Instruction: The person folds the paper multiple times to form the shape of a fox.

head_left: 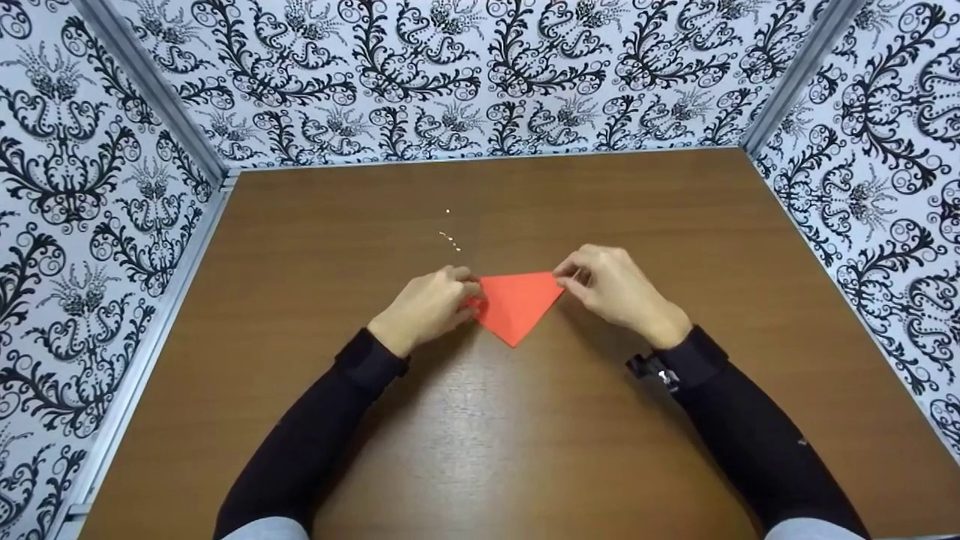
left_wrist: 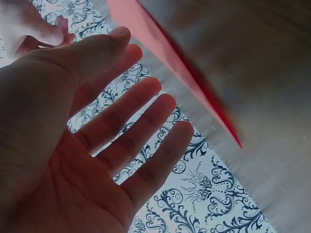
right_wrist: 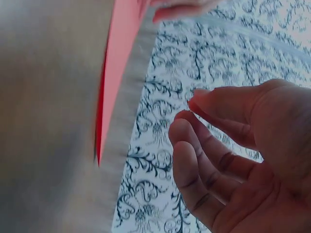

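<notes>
A folded orange-red sheet of paper [head_left: 517,304], triangular in outline, lies on the wooden table with one corner toward me. At its left corner, my left hand [head_left: 435,304] has its fingers over the edge. The left wrist view shows this hand [left_wrist: 97,141] with straight, spread fingers and the paper [left_wrist: 170,53] beyond them. My right hand [head_left: 615,289] is at the right corner, thumb and index finger close together. In the right wrist view its fingers [right_wrist: 184,160] are loosely bent, with a gap between them and the paper [right_wrist: 116,68].
Small bright specks [head_left: 450,238] show on the wooden table [head_left: 337,217] behind the paper. White panels with black scrollwork [head_left: 480,75] enclose the table at the back and both sides, with grey metal posts [head_left: 795,75] at the rear corners.
</notes>
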{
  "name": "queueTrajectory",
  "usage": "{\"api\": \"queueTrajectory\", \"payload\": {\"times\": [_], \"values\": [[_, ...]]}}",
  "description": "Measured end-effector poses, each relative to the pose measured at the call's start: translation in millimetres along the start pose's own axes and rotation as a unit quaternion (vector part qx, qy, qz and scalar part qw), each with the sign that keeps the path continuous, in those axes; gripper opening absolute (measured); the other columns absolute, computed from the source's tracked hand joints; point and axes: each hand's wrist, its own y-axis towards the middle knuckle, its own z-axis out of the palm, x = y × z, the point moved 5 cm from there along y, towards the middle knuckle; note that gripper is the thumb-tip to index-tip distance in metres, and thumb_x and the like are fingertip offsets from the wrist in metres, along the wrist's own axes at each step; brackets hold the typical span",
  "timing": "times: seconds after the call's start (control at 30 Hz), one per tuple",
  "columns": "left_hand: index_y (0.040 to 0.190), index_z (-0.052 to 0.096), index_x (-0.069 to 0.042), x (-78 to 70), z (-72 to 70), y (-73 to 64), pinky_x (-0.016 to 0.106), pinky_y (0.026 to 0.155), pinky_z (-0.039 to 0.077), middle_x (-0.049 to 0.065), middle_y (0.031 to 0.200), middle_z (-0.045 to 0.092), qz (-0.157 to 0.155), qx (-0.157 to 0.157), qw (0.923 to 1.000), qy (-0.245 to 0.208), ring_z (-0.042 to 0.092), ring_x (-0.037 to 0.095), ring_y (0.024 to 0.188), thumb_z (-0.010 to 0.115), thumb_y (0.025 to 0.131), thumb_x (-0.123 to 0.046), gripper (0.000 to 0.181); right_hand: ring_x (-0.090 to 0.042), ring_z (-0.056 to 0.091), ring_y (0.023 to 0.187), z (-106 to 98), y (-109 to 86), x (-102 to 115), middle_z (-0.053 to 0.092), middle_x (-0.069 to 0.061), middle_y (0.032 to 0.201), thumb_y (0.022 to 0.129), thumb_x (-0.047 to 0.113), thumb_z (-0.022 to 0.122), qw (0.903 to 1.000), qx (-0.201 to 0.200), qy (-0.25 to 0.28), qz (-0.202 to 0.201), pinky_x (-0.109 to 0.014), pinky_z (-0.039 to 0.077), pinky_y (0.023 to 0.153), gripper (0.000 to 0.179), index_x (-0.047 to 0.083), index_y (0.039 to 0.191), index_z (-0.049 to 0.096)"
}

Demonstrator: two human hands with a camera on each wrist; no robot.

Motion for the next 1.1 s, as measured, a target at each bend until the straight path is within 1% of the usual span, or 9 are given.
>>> {"api": "queueTrajectory", "payload": {"times": [0.2,0.33,0.4,0.57,0.77,0.93,1.0,1.1], "values": [[0.117,0.091,-0.014,-2.8,0.3,-0.9,0.046,0.09,0.073,0.014,0.135,0.083,0.004,0.002,1.0,0.003,0.081,0.036,0.115,0.088,0.105,-0.012,0.012,-0.02,0.081,0.088,23,-6.0,16,0.085,-0.008,0.102,0.105,0.008,0.087,0.9979,0.04,0.009,-0.049,-0.038,0.069,0.077,0.006,0.006,0.11,0.089],[0.116,0.091,-0.014,-2.8,1.6,1.0,0.046,0.091,0.073,0.014,0.136,0.083,0.004,0.011,0.9998,0.015,0.082,0.036,0.117,0.089,0.106,-0.015,0.011,-0.019,0.08,0.087,34,-7.3,26,0.086,-0.008,0.102,0.106,0.009,0.086,0.9957,0.056,0.008,-0.072,-0.039,0.069,0.077,0.004,0.006,0.109,0.088],[0.115,0.09,-0.014,-2.3,2.8,1.5,0.046,0.092,0.073,0.014,0.133,0.084,0.003,0.012,0.9999,0.012,0.082,0.036,0.115,0.088,0.106,-0.016,0.009,-0.019,0.08,0.088,39,-8.1,29,0.087,-0.007,0.103,0.107,0.009,0.085,0.9948,0.064,0.009,-0.079,-0.04,0.068,0.078,0.005,0.006,0.109,0.088],[0.11,0.09,-0.012,0.7,7.4,2.3,0.047,0.092,0.072,0.013,0.122,0.085,0.006,-0.002,0.9998,-0.018,0.082,0.036,0.109,0.087,0.106,-0.014,0.005,-0.021,0.078,0.09,49,-10.5,35,0.085,-0.007,0.103,0.107,0.01,0.085,0.993,0.081,0.02,-0.084,-0.039,0.067,0.081,0.006,0.006,0.11,0.088],[0.109,0.092,-0.014,6.4,11.2,4.5,0.049,0.096,0.071,0.01,0.121,0.087,-0.005,-0.012,0.9994,-0.033,0.082,0.037,0.11,0.087,0.106,-0.014,0.006,-0.019,0.075,0.087,58,-11.1,42,0.08,-0.008,0.1,0.104,0.005,0.088,0.9904,0.09,0.021,-0.102,-0.033,0.065,0.077,0.005,0.007,0.108,0.088],[0.11,0.094,-0.011,7.1,13.6,5.5,0.05,0.099,0.071,0.011,0.119,0.088,-0.014,-0.016,0.9988,-0.045,0.084,0.037,0.11,0.088,0.105,-0.014,0.008,-0.019,0.076,0.089,62,-11.7,45,0.08,-0.008,0.102,0.103,0.003,0.088,0.9889,0.102,0.012,-0.107,-0.033,0.066,0.078,0.007,0.009,0.108,0.089],[0.108,0.094,-0.01,6.4,14.4,5.6,0.049,0.097,0.071,0.011,0.116,0.088,-0.014,-0.017,0.9986,-0.048,0.084,0.035,0.107,0.088,0.104,-0.012,0.006,-0.019,0.078,0.092,63,-12.4,46,0.08,-0.007,0.104,0.104,0.005,0.088,0.988,0.115,0.006,-0.104,-0.034,0.068,0.08,0.007,0.009,0.109,0.089],[0.1,0.092,-0.009,4.6,14.8,5.1,0.049,0.092,0.071,0.009,0.108,0.088,-0.009,-0.02,0.9983,-0.055,0.084,0.032,0.1,0.088,0.103,-0.007,0.006,-0.018,0.079,0.095,66,-13.6,47,0.08,-0.007,0.105,0.104,0.007,0.088,0.9856,0.133,-0.007,-0.104,-0.035,0.069,0.082,0.004,0.01,0.107,0.089]]}}
